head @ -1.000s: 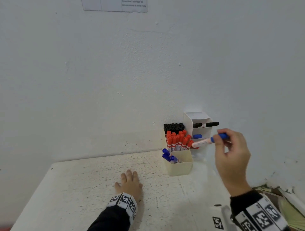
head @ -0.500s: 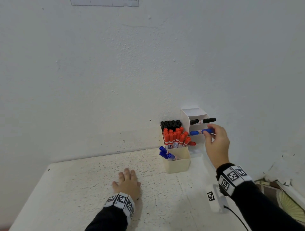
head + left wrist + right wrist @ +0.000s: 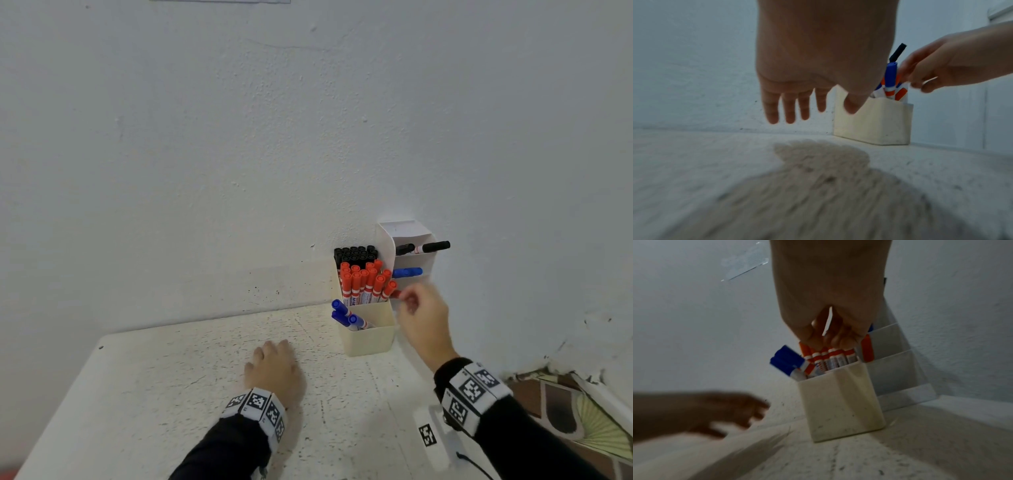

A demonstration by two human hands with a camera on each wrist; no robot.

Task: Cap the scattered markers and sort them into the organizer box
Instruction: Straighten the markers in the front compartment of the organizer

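A cream organizer box (image 3: 370, 337) stands at the back of the table against the wall. It holds black markers (image 3: 356, 255), red markers (image 3: 363, 284) and blue markers (image 3: 344, 313), all capped. Beside it a white tiered holder (image 3: 404, 233) carries a black marker (image 3: 428, 247), a blue marker (image 3: 407, 272) and a red marker (image 3: 395, 294). My right hand (image 3: 411, 305) hovers blurred next to the box, fingers loosely curled, tips close to that red marker's end; I see nothing in it. My left hand (image 3: 270, 363) lies flat on the table, fingers (image 3: 789, 105) straight.
The speckled white table (image 3: 171, 377) ends at the wall behind and drops off on the right, where patterned clutter (image 3: 582, 411) lies on the floor. A white tagged device (image 3: 430, 435) sits near my right wrist.
My right hand carried a capped blue marker to the white holder, left it in the middle tier, and has dropped lower toward the box. The left hand stayed flat.
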